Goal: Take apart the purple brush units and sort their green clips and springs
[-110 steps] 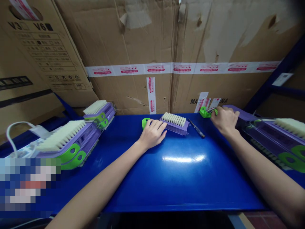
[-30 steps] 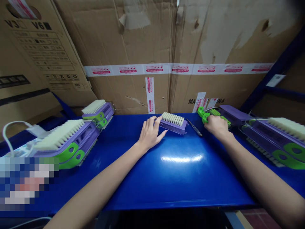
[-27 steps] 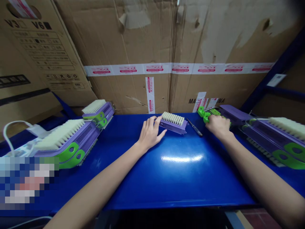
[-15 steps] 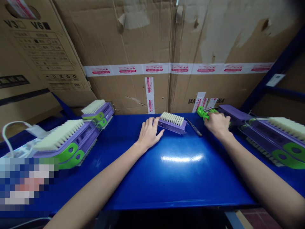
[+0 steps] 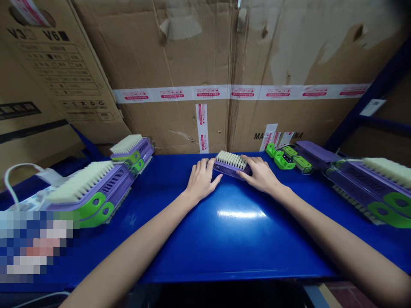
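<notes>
A purple brush head with cream bristles facing up (image 5: 227, 167) lies on the blue table. Its right end is between the thumb and fingers of my right hand (image 5: 260, 174). My left hand (image 5: 201, 180) rests at the left end, fingers stretched out and thumb apart, with a fingertip at the brush's edge. The screwdriver seen earlier is hidden behind my right hand. Beyond that hand, green plastic parts (image 5: 284, 160) lie at the table's back.
Purple and green brush units stand at left (image 5: 111, 188), back left (image 5: 141, 153) and right (image 5: 369, 182). A purple piece (image 5: 313, 152) lies back right. Cardboard (image 5: 173, 124) walls off the back of the blue table (image 5: 192, 244). A white cable (image 5: 13, 179) loops at left.
My right hand has left the green parts and moved left to the right end of the brush head, covering the screwdriver. My left hand has hardly moved.
</notes>
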`<state>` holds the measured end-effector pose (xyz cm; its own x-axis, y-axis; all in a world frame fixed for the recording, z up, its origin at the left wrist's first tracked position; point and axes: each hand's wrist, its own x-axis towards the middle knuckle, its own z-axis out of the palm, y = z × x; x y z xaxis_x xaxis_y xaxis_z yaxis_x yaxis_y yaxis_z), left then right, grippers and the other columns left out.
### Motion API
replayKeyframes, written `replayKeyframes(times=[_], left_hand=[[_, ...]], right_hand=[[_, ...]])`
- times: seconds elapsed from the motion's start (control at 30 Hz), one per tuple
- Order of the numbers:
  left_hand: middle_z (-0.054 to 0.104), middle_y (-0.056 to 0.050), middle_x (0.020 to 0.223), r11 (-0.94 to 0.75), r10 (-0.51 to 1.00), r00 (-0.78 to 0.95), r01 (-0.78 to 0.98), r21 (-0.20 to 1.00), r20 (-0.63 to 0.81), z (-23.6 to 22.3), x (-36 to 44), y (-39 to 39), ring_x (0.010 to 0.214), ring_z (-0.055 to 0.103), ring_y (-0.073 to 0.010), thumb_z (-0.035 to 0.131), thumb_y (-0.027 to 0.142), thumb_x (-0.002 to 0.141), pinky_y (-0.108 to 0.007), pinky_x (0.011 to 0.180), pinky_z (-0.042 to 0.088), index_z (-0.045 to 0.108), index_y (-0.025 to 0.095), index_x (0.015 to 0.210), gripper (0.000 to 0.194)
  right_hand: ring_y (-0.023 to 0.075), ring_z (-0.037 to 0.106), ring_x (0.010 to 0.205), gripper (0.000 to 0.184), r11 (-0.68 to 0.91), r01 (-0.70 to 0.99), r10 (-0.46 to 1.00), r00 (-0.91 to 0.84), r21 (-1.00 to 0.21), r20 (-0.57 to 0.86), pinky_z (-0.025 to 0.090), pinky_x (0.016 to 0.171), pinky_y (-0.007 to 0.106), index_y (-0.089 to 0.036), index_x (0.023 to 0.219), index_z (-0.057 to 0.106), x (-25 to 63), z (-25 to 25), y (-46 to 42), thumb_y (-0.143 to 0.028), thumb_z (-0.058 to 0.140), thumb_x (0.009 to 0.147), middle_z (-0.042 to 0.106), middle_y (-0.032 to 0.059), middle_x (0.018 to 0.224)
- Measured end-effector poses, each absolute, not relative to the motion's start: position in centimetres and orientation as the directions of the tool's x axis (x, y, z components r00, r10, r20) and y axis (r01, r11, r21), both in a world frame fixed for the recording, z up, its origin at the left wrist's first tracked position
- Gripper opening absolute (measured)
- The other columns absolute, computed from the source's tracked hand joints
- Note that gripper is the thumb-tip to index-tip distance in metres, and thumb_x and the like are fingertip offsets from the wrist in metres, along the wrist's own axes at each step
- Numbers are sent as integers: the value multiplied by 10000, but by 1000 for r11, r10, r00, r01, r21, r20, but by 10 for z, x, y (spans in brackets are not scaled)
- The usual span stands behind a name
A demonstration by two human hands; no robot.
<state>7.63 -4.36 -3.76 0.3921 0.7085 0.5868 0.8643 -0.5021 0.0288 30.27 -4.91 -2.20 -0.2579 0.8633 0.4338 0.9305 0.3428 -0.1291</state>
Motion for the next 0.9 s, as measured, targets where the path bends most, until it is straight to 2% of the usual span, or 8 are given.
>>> replayKeyframes(times=[0.13, 0.33, 0.4, 0.47, 0.63, 0.77, 0.9], left_hand=[[536, -159, 1165, -500, 713, 388, 866, 35, 584, -37, 76, -44, 1026, 531, -287, 505, 426, 884, -411, 838, 441, 406, 117, 1281, 513], [538, -167, 1186, -499, 737, 364, 861, 96, 569, -37, 77, -44, 1058, 525, -295, 529, 417, 871, -430, 865, 436, 402, 115, 1285, 528], [525, -174, 1231, -505, 753, 329, 844, 180, 570, -38, 76, -42, 1109, 509, -303, 574, 425, 842, -443, 896, 425, 381, 124, 1300, 581], [521, -170, 1265, -494, 793, 270, 810, 316, 547, -38, 75, -39, 1151, 497, -312, 651, 430, 782, -464, 931, 407, 351, 143, 1318, 678], [651, -115, 1126, -382, 920, 177, 608, 696, 350, -41, 66, -29, 1147, 547, -294, 771, 369, 667, -516, 1003, 353, 273, 199, 1375, 883], [687, -119, 1078, -365, 925, 270, 438, 821, 267, -43, 60, -23, 1122, 590, -283, 793, 298, 640, -518, 1009, 371, 288, 206, 1403, 920], [681, -143, 1106, -303, 913, 355, 267, 915, 199, -42, 58, -18, 1043, 646, -256, 763, 192, 658, -473, 963, 449, 307, 162, 1409, 879]], right_hand=[[341, 519, 1160, 613, 364, 918, 860, -265, -159, 437, 439, 962, 480, -80, 1370, 436, 304, -27, -45, -389, 543, 851, 572, 183, 1274], [299, 512, 1224, 622, 507, 816, 813, -347, -277, 468, 407, 1043, 460, -89, 1384, 409, 316, -33, -33, -310, 562, 823, 538, 195, 1326], [289, 494, 1255, 646, 525, 782, 821, -362, -335, 442, 380, 1074, 463, -108, 1406, 390, 320, -32, -32, -299, 566, 814, 508, 180, 1369], [281, 462, 1291, 675, 532, 753, 832, -378, -388, 407, 350, 1096, 484, -144, 1433, 361, 322, -30, -33, -285, 567, 806, 467, 152, 1417], [282, 407, 1335, 722, 540, 708, 838, -405, -456, 365, 312, 1107, 531, -190, 1459, 331, 320, -25, -36, -259, 584, 786, 406, 121, 1467], [273, 408, 1335, 725, 529, 693, 848, -400, -490, 349, 323, 1112, 500, -178, 1461, 331, 317, -24, -38, -263, 594, 790, 406, 123, 1466], [266, 407, 1337, 728, 523, 695, 851, -394, -493, 347, 326, 1119, 476, -155, 1453, 345, 313, -25, -39, -290, 615, 791, 414, 128, 1460]])
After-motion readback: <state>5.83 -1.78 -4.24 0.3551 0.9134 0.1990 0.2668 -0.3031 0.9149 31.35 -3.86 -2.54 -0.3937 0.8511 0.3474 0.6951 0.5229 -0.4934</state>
